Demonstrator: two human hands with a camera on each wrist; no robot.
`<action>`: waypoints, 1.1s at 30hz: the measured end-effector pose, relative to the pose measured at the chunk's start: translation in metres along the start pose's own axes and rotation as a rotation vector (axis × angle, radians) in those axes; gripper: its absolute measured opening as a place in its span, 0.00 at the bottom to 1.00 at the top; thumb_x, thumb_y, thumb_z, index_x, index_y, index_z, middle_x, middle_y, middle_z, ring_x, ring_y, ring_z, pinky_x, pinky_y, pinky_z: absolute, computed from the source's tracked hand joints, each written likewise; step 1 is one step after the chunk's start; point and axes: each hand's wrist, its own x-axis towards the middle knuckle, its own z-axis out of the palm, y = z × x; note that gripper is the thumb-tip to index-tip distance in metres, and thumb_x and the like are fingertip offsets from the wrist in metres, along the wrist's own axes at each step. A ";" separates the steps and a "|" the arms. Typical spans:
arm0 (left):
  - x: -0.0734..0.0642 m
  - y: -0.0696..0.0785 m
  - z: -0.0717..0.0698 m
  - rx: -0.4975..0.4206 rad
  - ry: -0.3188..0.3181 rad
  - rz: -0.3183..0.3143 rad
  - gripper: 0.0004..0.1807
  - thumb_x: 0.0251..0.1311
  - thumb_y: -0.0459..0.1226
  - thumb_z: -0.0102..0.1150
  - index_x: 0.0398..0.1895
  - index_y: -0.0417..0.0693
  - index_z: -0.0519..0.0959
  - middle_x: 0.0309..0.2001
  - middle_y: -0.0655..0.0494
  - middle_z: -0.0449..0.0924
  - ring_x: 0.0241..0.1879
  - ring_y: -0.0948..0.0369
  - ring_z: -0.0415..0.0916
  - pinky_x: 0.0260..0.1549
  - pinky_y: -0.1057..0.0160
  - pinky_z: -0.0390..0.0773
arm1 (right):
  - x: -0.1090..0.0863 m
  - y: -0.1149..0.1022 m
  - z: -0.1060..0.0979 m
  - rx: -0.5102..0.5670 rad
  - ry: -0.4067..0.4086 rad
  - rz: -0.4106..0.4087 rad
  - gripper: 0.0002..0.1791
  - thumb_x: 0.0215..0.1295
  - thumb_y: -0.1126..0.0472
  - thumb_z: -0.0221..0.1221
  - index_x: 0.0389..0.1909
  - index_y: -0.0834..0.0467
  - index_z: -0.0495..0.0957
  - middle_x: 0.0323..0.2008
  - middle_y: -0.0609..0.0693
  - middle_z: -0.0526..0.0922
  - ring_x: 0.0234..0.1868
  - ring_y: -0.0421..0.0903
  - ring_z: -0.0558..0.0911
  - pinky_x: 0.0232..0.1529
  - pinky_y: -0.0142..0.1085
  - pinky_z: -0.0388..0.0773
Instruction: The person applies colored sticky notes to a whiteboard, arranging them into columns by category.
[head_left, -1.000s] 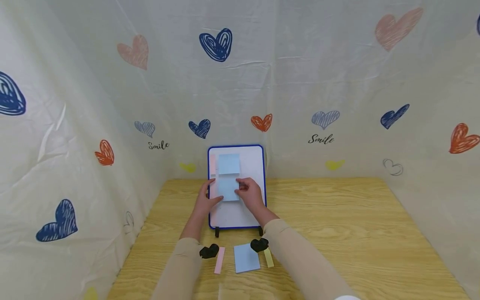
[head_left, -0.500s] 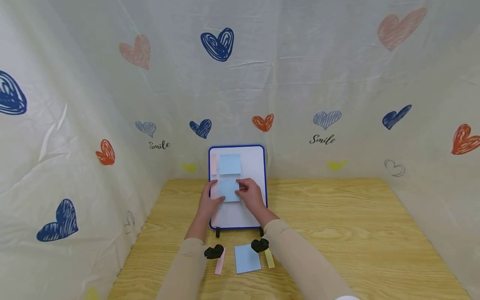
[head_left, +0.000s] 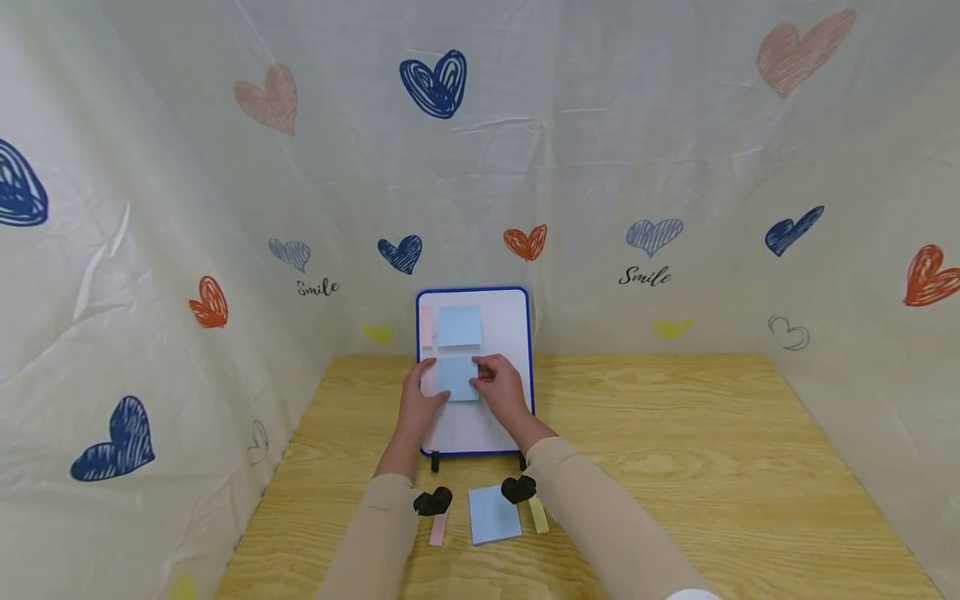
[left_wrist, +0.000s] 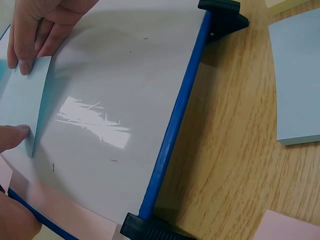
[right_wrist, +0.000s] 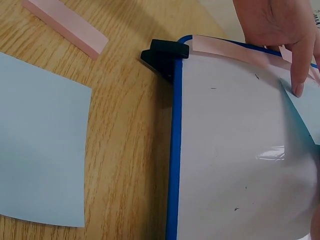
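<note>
A small whiteboard (head_left: pixel 506 329) with a blue frame stands upright on black feet at the table's back. On its lower middle is a light blue sticky note (head_left: pixel 457 379), its bottom edge lifting off the board in the left wrist view. My right hand (head_left: pixel 504 390) pinches the note's right side between thumb and fingers. My left hand (head_left: pixel 415 408) spans the left side, thumb (left_wrist: pixel 14 136) pressing near the bottom corner and fingers up by the board's left edge. Another blue sticky note (head_left: pixel 459 325) sits above, beside a pink strip (head_left: pixel 427 325). More pink strip (right_wrist: pixel 227 50) runs down the left edge.
In front of the board lie a blue sticky-note pad (head_left: pixel 495 517), a narrow pink pad (head_left: pixel 438 531) and a narrow yellow pad (head_left: pixel 539 517), the sleeves partly over them. A heart-printed curtain (head_left: pixel 592 167) hangs behind the wooden table (head_left: pixel 675 442).
My left forearm has shifted slightly right, its black wrist piece now covering more of the pink pad. Both hands keep their places at the lower blue sticky note.
</note>
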 end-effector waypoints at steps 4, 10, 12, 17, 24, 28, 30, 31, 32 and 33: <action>0.000 -0.001 0.002 -0.004 0.008 -0.007 0.36 0.57 0.26 0.64 0.69 0.53 0.65 0.72 0.41 0.54 0.71 0.42 0.50 0.67 0.41 0.55 | 0.000 0.001 0.001 -0.007 0.002 -0.001 0.20 0.56 0.73 0.67 0.51 0.62 0.82 0.41 0.51 0.78 0.40 0.46 0.78 0.41 0.32 0.81; 0.001 -0.002 0.003 -0.004 0.023 -0.001 0.35 0.57 0.25 0.63 0.68 0.52 0.66 0.71 0.41 0.54 0.71 0.42 0.50 0.67 0.41 0.53 | 0.001 0.002 0.002 -0.012 0.001 -0.004 0.20 0.56 0.73 0.67 0.52 0.62 0.82 0.41 0.50 0.78 0.40 0.45 0.78 0.42 0.32 0.81; 0.000 -0.001 0.003 -0.007 0.028 -0.001 0.35 0.57 0.24 0.63 0.68 0.53 0.67 0.71 0.41 0.55 0.71 0.43 0.50 0.67 0.41 0.53 | 0.000 0.002 0.003 -0.015 0.000 -0.009 0.20 0.56 0.73 0.67 0.52 0.62 0.82 0.41 0.50 0.78 0.40 0.45 0.78 0.41 0.32 0.81; -0.001 0.000 0.005 -0.025 0.036 0.004 0.34 0.57 0.23 0.62 0.66 0.52 0.68 0.70 0.41 0.56 0.71 0.43 0.51 0.67 0.41 0.53 | 0.000 0.002 0.003 -0.024 0.002 -0.003 0.21 0.56 0.73 0.67 0.52 0.61 0.82 0.41 0.50 0.77 0.39 0.45 0.78 0.41 0.31 0.81; -0.002 0.000 0.006 -0.031 0.049 0.027 0.33 0.56 0.22 0.62 0.65 0.50 0.70 0.68 0.42 0.59 0.70 0.44 0.52 0.68 0.43 0.53 | -0.001 0.000 0.002 -0.044 0.000 -0.025 0.20 0.57 0.72 0.67 0.52 0.62 0.81 0.41 0.50 0.77 0.39 0.45 0.78 0.41 0.32 0.81; -0.002 -0.001 0.006 -0.033 0.051 0.028 0.33 0.56 0.23 0.63 0.65 0.51 0.70 0.68 0.43 0.59 0.70 0.44 0.53 0.68 0.44 0.53 | -0.001 0.000 0.001 -0.052 -0.008 -0.030 0.21 0.57 0.72 0.67 0.52 0.62 0.81 0.41 0.50 0.77 0.39 0.45 0.78 0.41 0.31 0.81; -0.002 -0.002 0.006 -0.037 0.052 0.029 0.33 0.56 0.22 0.63 0.65 0.51 0.70 0.68 0.42 0.59 0.70 0.44 0.53 0.68 0.44 0.53 | -0.001 0.001 0.001 -0.061 -0.012 -0.037 0.21 0.57 0.72 0.67 0.52 0.62 0.81 0.41 0.50 0.76 0.39 0.44 0.78 0.41 0.30 0.80; -0.002 -0.002 0.006 -0.039 0.052 0.029 0.33 0.56 0.22 0.63 0.65 0.51 0.71 0.68 0.42 0.59 0.70 0.44 0.53 0.68 0.44 0.53 | -0.002 0.001 0.000 -0.064 -0.011 -0.043 0.21 0.56 0.71 0.67 0.52 0.62 0.81 0.41 0.50 0.76 0.39 0.44 0.79 0.41 0.30 0.80; -0.002 -0.002 0.006 -0.042 0.053 0.029 0.33 0.56 0.22 0.63 0.65 0.51 0.71 0.68 0.42 0.59 0.70 0.44 0.53 0.68 0.44 0.53 | -0.002 0.002 0.000 -0.071 -0.007 -0.052 0.20 0.56 0.71 0.68 0.52 0.62 0.81 0.41 0.50 0.76 0.39 0.44 0.79 0.41 0.30 0.80; -0.002 -0.002 0.006 -0.043 0.054 0.029 0.33 0.55 0.22 0.63 0.65 0.51 0.71 0.68 0.42 0.59 0.70 0.44 0.52 0.68 0.44 0.53 | -0.002 0.002 -0.001 -0.075 -0.002 -0.060 0.20 0.56 0.71 0.68 0.52 0.63 0.81 0.41 0.50 0.75 0.39 0.44 0.79 0.41 0.30 0.80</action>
